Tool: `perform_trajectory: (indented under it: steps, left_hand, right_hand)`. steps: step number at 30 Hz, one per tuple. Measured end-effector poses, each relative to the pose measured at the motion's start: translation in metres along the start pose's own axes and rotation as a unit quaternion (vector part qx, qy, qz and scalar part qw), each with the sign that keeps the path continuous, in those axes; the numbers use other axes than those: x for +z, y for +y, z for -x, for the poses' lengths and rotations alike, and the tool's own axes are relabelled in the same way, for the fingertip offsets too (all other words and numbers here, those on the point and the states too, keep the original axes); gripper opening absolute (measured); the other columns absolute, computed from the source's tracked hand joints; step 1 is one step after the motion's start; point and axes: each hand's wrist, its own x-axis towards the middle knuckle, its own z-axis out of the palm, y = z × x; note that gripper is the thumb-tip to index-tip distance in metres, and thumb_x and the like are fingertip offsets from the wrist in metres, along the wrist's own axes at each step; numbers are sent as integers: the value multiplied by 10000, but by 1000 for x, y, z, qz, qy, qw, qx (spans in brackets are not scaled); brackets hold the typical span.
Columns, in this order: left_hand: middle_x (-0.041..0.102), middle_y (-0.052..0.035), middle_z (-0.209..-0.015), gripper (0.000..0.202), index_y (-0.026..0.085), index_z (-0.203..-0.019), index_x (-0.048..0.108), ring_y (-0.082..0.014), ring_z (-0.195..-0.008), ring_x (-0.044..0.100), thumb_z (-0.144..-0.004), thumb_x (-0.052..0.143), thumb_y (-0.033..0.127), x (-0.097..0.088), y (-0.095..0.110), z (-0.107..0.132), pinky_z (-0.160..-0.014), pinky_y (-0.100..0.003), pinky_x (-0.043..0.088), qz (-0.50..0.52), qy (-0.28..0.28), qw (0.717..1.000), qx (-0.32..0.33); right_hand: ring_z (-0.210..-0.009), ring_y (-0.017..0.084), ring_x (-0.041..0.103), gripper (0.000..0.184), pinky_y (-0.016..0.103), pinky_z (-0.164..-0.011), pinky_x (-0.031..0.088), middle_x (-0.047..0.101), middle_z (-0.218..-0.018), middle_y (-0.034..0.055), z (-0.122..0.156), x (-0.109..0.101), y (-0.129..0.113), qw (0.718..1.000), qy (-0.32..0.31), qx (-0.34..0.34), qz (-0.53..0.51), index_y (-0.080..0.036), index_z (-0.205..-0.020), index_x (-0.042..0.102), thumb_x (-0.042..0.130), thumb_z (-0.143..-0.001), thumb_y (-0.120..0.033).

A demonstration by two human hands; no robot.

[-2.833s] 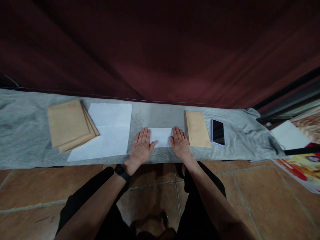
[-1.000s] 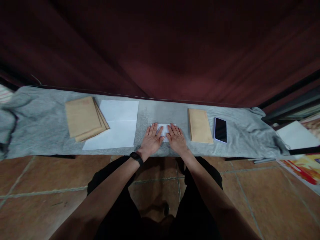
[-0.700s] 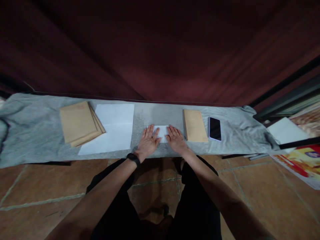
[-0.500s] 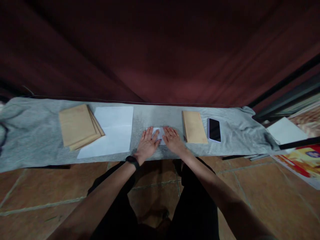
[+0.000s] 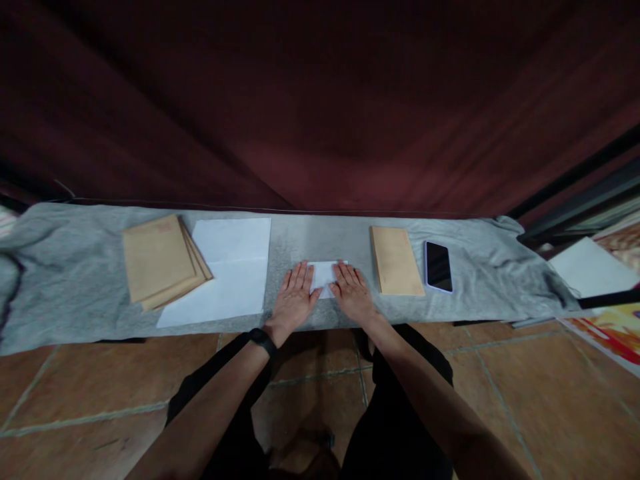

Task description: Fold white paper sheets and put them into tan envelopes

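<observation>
A small folded white paper (image 5: 324, 274) lies on the grey cloth (image 5: 75, 280) that covers a long low bench. My left hand (image 5: 293, 299) rests flat on the paper's left part, fingers stretched out. A black band sits on that wrist. My right hand (image 5: 352, 292) lies flat on the paper's right part, fingers also stretched out. Only a narrow strip of paper shows between the two hands.
A stack of brown envelopes (image 5: 159, 260) lies at the left, overlapping white sheets (image 5: 231, 270). To the right lie a single brown envelope (image 5: 396, 261) and a dark phone (image 5: 439, 266). A dark red curtain hangs behind. Tiled floor lies below; printed posters (image 5: 610, 333) at far right.
Both hands have drawn closer together over the folded paper, which shows less width than 2.8 s ago. The view has shifted a little; nothing else on the cloth moved.
</observation>
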Motion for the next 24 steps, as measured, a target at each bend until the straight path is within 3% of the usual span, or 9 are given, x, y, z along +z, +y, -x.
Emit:
perform_trajectory:
  steps: [9,16,24]
  left_hand:
    - [292,-204,-1656,728,3,-1573,316,-301,-1560,238,-1047,275,505,2,-1,2,-1280,-475,200,-8,6,1000,-18]
    - [285,-197,-1663,689,57,-1576,343,-313,-1557,245,-1049,295,498,-1,-3,1,-1271,-498,218,1,4,1000,-9]
    - [270,-203,-1667,700,75,-1576,341,-322,-1558,231,-1037,363,522,-1,-5,3,-1271,-512,213,1,-10,1000,-4]
  right_hand:
    - [-1525,300,336,582,488,-1247,267,327,-1648,142,5,-10,10,997,-14,75,-2,-76,-1580,358,348,-1063,-343]
    - [-1548,249,289,559,473,-1268,235,305,-1668,96,-3,-6,-8,999,-21,-24,-20,-155,-1595,343,339,-1074,-356]
    - [-1547,269,289,572,470,-1271,217,295,-1669,116,-9,-2,-3,999,-45,-13,-9,-154,-1584,371,381,-1074,-414]
